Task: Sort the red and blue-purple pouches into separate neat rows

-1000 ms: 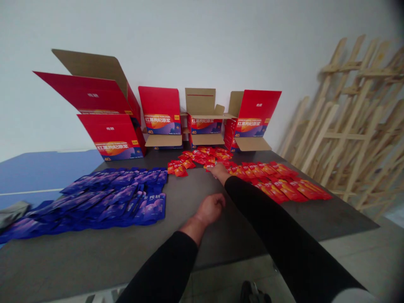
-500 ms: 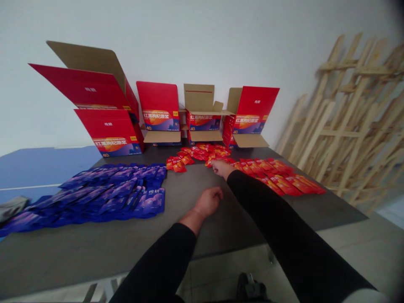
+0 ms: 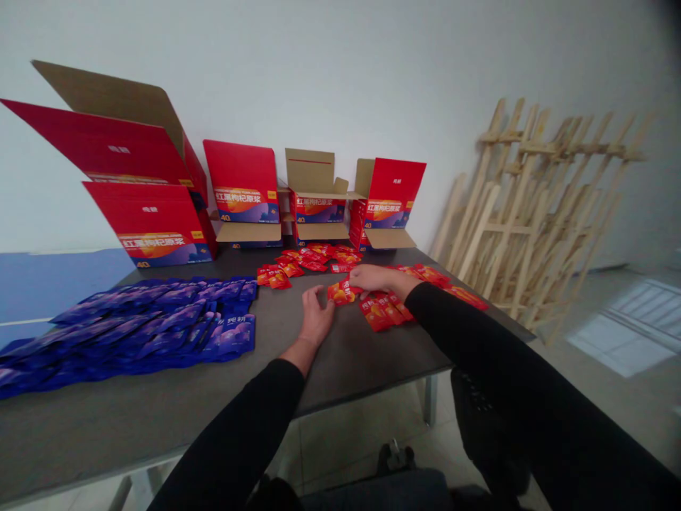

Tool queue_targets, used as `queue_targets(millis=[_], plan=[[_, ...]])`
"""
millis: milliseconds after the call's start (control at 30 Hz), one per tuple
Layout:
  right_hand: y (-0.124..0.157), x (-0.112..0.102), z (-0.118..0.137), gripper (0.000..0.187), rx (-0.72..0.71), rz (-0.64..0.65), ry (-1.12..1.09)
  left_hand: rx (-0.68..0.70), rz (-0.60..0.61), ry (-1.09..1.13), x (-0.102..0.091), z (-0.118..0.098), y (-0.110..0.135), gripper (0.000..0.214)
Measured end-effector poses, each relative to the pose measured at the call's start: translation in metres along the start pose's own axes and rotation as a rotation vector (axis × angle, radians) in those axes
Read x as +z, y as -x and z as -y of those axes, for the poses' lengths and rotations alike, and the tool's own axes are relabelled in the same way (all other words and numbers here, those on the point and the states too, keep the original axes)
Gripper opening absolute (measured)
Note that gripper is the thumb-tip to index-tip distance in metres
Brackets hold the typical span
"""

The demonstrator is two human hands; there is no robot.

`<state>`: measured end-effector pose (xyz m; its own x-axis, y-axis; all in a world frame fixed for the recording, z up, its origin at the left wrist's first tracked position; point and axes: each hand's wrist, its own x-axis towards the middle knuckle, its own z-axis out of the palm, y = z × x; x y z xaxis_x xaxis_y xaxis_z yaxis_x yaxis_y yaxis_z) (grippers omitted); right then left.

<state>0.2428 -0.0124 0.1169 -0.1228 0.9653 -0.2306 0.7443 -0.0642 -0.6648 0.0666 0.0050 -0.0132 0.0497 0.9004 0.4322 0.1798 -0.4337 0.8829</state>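
Note:
A small red sachet [image 3: 343,292] with an orange picture and white lettering is pinched at its right end by my right hand [image 3: 374,278]. My left hand [image 3: 316,318] is at the sachet's left end, thumb and forefinger curved apart with a gap between them; the thumb lies close to the sachet's edge. Under and beside my right wrist lie overlapping rows of red sachets [image 3: 379,314], partly covered by that hand and forearm. Behind the hands is a loose heap of red sachets [image 3: 313,258].
Layered blue pouches [image 3: 159,323] cover the left of the dark table [image 3: 213,411]. Open red cartons [image 3: 245,195] line the back, with a stacked pair of cartons [image 3: 159,231] at left. Wooden easels [image 3: 516,220] lean against the wall at right.
My right hand has come back from the heap with a red sachet. My left hand has opened and moved to meet it. The view has turned right.

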Motion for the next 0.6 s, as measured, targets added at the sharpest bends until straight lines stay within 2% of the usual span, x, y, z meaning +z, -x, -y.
queue_targets(millis=[67, 167, 267, 333, 400, 500, 533, 600], plan=[[0.015, -0.01, 0.003, 0.023, -0.102, 0.029, 0.232, -0.048, 0.038, 0.05, 0.001, -0.001, -0.001, 0.042], [0.025, -0.019, 0.005, 0.017, -0.257, 0.039, 0.417, -0.175, 0.191, 0.242, 0.002, -0.005, 0.001, 0.043], [0.026, -0.023, 0.005, 0.016, -0.385, -0.069, 0.485, -0.305, 0.388, 0.458, 0.002, -0.011, 0.007, 0.042], [0.024, -0.021, 0.004, 0.017, -0.426, -0.191, 0.481, -0.347, 0.49, 0.489, 0.0, -0.016, 0.01, 0.042], [0.021, -0.016, 0.001, 0.018, -0.41, -0.302, 0.422, -0.355, 0.544, 0.448, -0.001, -0.019, 0.012, 0.04], [0.015, 0.007, -0.006, 0.019, -0.289, -0.503, 0.242, -0.335, 0.571, 0.4, -0.002, -0.022, 0.012, 0.036], [0.012, 0.018, -0.009, 0.024, -0.238, -0.583, 0.165, -0.325, 0.568, 0.407, -0.002, -0.021, 0.011, 0.036], [0.008, 0.045, -0.016, 0.054, -0.167, -0.702, 0.008, -0.297, 0.534, 0.447, 0.001, -0.019, 0.01, 0.038]])
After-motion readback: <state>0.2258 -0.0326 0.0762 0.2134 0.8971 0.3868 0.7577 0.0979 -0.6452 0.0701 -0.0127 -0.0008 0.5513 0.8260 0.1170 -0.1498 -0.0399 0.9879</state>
